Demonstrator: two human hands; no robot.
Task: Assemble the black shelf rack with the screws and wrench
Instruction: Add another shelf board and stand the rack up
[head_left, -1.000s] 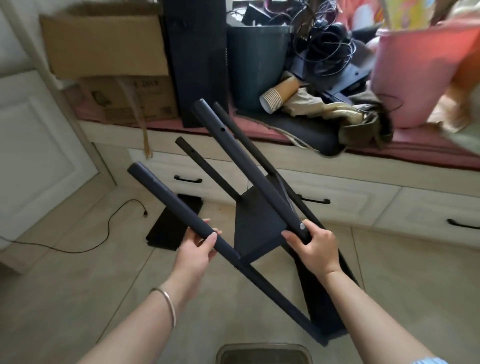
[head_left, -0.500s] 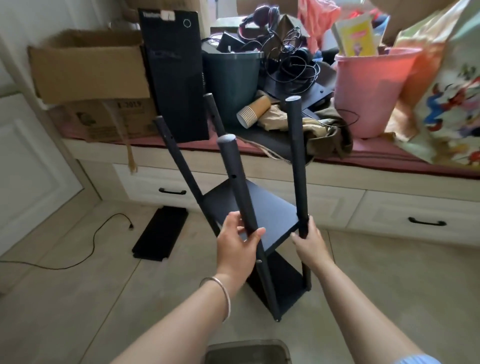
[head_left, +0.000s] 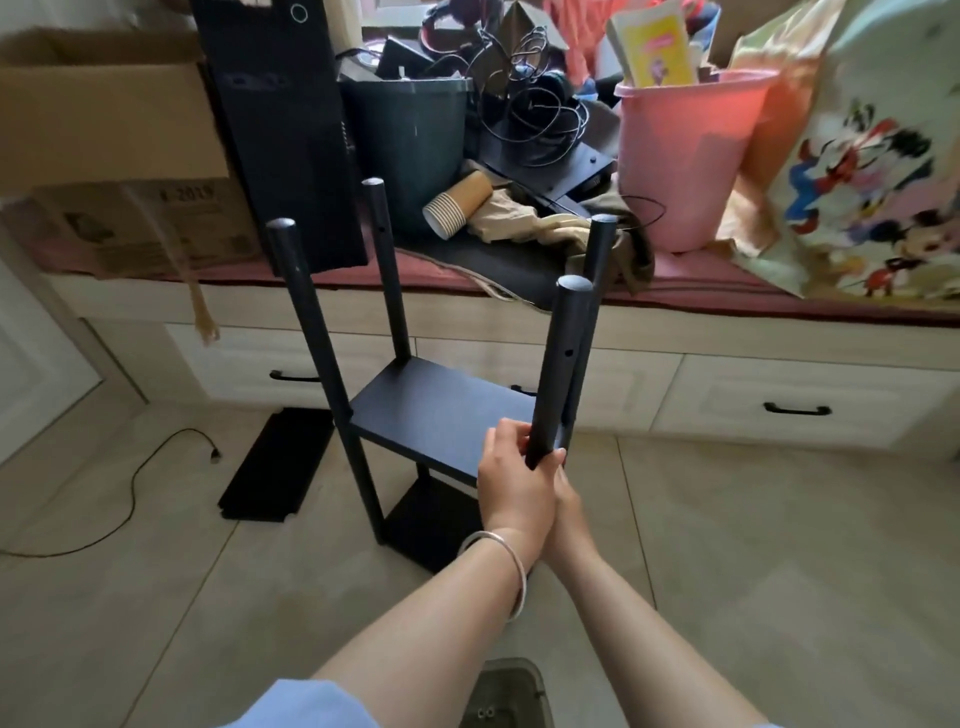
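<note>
The black shelf rack (head_left: 441, 410) stands upright on the tiled floor, with two shelves fixed between four round posts. My left hand (head_left: 514, 483), a bracelet on its wrist, grips the near right post (head_left: 563, 353) at the upper shelf's corner. My right hand (head_left: 569, 506) sits just behind and under the left one, its fingers closed on the same post and mostly hidden. A loose black shelf panel (head_left: 275, 462) lies flat on the floor left of the rack. I see no wrench.
A low bench with drawers (head_left: 779, 374) runs behind the rack, piled with a cardboard box (head_left: 104, 104), a black computer tower (head_left: 285, 130), a dark bin (head_left: 410, 145) and a pink bucket (head_left: 685, 156). A cable (head_left: 130, 499) trails across the floor at left. A small grey container (head_left: 506, 696) sits at my feet.
The rack went from tilted in the air to standing upright on the floor. My left hand moved from the front left post to the near right post, beside my right hand.
</note>
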